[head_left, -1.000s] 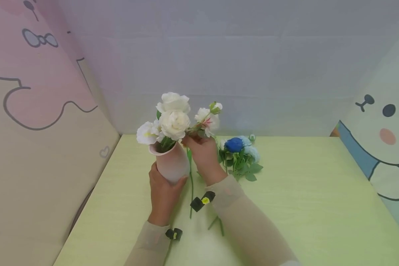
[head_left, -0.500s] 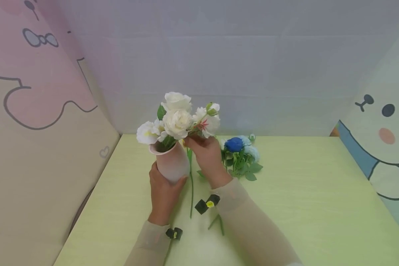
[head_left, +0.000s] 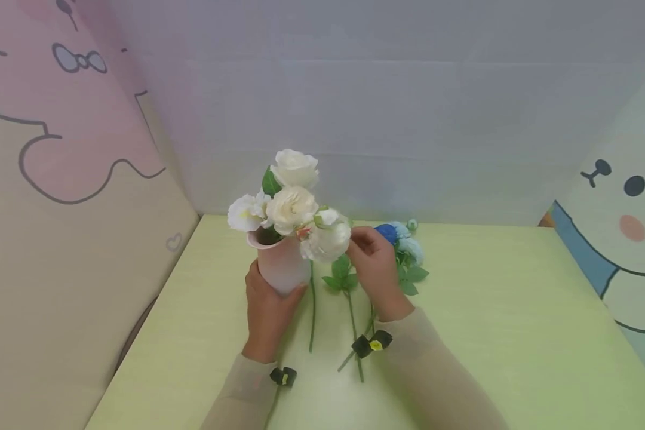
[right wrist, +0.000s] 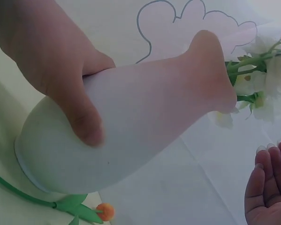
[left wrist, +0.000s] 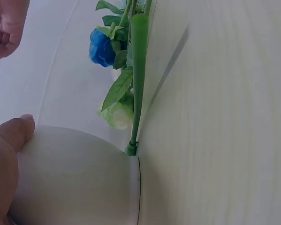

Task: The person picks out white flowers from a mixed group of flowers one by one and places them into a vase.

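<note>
In the head view, my left hand (head_left: 271, 313) grips the lower body of a pink-and-white vase (head_left: 283, 269). Its thumb wraps across the side in the right wrist view (right wrist: 154, 108). Several white flowers stand in the vase, among them a cream rose (head_left: 291, 209), a white rose (head_left: 295, 168) and a white iris-like flower (head_left: 245, 213). A drooping white blossom (head_left: 328, 242) leans out over the rim on the right. My right hand (head_left: 377, 263) is just right of that blossom. The right wrist view shows its fingers loosely bent and holding nothing; whether a fingertip touches a petal is unclear.
Behind my right hand lie blue flowers (head_left: 408, 248) with green leaves. Loose green stems (head_left: 353, 322) lie on the pale yellow table (head_left: 489, 334). By the vase base is a stem with an orange bud (right wrist: 105, 212). Cartoon-printed panels (head_left: 86, 137) enclose the sides.
My right hand has let go of the white blossom's stem and moved right. The blossom now hangs lower and nearer, over the vase's right side. My left hand keeps its grip.
</note>
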`<action>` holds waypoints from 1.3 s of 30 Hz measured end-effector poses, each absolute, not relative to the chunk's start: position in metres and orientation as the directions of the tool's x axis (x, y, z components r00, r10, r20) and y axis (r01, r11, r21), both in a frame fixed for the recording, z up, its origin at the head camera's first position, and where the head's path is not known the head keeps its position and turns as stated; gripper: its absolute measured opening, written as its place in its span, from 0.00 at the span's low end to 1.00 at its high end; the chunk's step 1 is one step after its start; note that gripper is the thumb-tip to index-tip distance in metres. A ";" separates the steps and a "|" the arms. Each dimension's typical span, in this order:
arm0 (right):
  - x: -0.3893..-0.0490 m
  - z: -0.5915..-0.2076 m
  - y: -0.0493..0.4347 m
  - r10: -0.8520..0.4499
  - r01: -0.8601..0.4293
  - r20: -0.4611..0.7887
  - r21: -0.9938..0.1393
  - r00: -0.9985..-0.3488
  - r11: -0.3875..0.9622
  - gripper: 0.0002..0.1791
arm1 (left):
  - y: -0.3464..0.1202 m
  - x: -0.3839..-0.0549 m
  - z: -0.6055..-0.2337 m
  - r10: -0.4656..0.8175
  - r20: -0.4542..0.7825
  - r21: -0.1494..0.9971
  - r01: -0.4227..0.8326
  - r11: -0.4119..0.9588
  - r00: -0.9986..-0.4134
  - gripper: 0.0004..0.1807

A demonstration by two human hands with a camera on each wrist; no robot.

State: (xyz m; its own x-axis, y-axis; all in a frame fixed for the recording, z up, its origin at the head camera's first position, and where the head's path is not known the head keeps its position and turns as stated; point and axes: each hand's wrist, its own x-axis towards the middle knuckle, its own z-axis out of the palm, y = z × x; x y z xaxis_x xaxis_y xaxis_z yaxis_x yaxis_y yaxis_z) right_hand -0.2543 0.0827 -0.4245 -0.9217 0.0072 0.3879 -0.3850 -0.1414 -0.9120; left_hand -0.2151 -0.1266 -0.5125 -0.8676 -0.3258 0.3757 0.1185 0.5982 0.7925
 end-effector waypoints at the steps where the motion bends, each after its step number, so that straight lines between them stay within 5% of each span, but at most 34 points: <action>1: -0.253 -0.426 0.086 0.009 -0.381 0.384 -0.912 -0.923 -0.155 0.10 | -0.127 -0.215 -0.513 -0.324 0.378 0.792 0.122 0.598 -0.867 0.62; 6: -0.247 -0.433 0.103 0.052 -0.364 0.360 -0.914 -0.931 -0.181 0.11 | -0.127 -0.215 -0.513 -0.317 0.395 0.778 0.130 0.615 -0.862 0.62; 15: -0.237 -0.449 0.142 0.124 -0.342 0.342 -0.939 -0.932 0.018 0.12 | -0.122 -0.213 -0.515 -0.304 0.401 0.768 0.137 0.626 -0.864 0.62; 31: -0.250 -0.469 0.140 -0.082 -0.088 0.052 -0.837 -0.995 0.540 0.33 | -0.130 -0.218 -0.511 -0.313 0.376 0.789 0.123 0.603 -0.872 0.61; 39: -0.257 -0.488 0.131 -0.042 -0.037 0.016 -0.803 -0.999 0.594 0.34 | -0.130 -0.218 -0.514 -0.309 0.355 0.787 0.104 0.608 -0.882 0.62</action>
